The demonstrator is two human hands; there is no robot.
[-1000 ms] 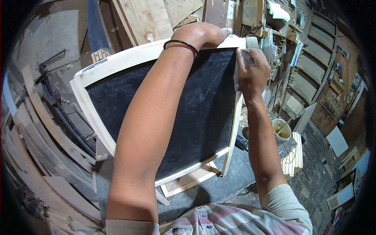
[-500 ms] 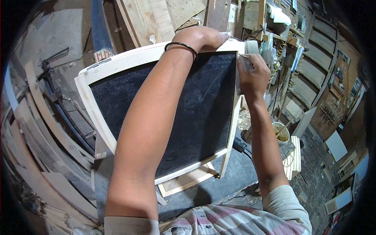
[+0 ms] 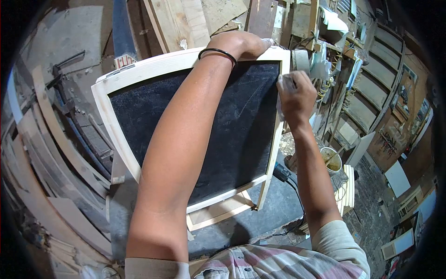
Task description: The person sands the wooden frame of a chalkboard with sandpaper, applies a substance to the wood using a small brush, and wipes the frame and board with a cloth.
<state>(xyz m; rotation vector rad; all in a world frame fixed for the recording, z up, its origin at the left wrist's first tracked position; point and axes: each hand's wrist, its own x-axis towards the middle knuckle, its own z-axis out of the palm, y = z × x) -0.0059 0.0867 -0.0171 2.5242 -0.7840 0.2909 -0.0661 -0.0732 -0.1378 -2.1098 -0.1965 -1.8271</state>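
A black panel in a pale wooden frame stands tilted on a grey work surface. My left hand, below a black wristband, reaches over the frame's top edge; its fingers are hidden behind it. At the frame's right side, my right hand is closed around a thin, pale sheet, pressed against the edge. Beneath the panel part of a second wooden frame shows, with a hinge at its corner.
A power tool with a cable lies right of the frame. Further right are a white bucket and stacked pale strips. Long curved boards fill the left side. Planks lie behind the frame.
My right hand has moved slightly down along the frame's right edge with the sheet. My left hand stays on the top edge. The view has shifted a little.
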